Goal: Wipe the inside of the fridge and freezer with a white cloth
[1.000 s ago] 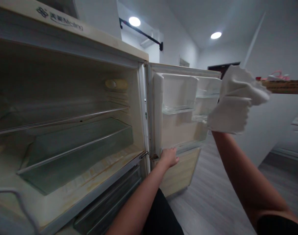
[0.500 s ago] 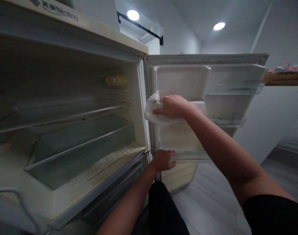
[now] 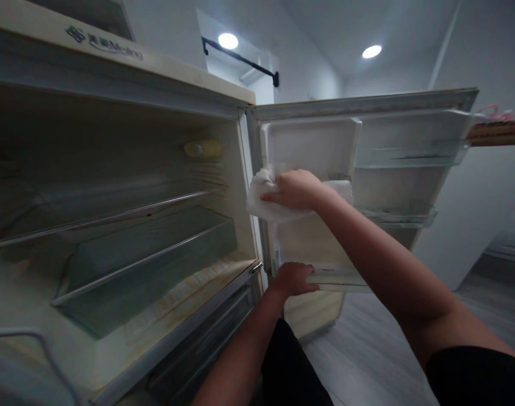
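My right hand (image 3: 297, 189) is closed on a white cloth (image 3: 260, 203), bunched at the fingers and spread out flatter behind the wrist. It lies near the inner face of the open refrigerator door (image 3: 310, 138), close to the hinge side. Lower down, my left hand (image 3: 297, 278) grips the bottom edge of that door, at the clear lower door shelf (image 3: 340, 276). To the left is the open refrigerator compartment (image 3: 114, 124), with a glass shelf (image 3: 114, 217) and a clear drawer (image 3: 151, 276). Brownish stains mark its floor.
Clear door racks (image 3: 413, 155) are on the door's outer part. Below is a lower door (image 3: 314, 310) beside a lower compartment (image 3: 207, 338). A bent grey rod (image 3: 40, 344) is at the lower left. A white counter (image 3: 477, 197) with a woven tray (image 3: 498, 133) stands right.
My left hand has shifted right along the door's lower edge, its fingers now closed over it. My right hand and the cloth stay at nearly the same place. The view has tilted slightly.
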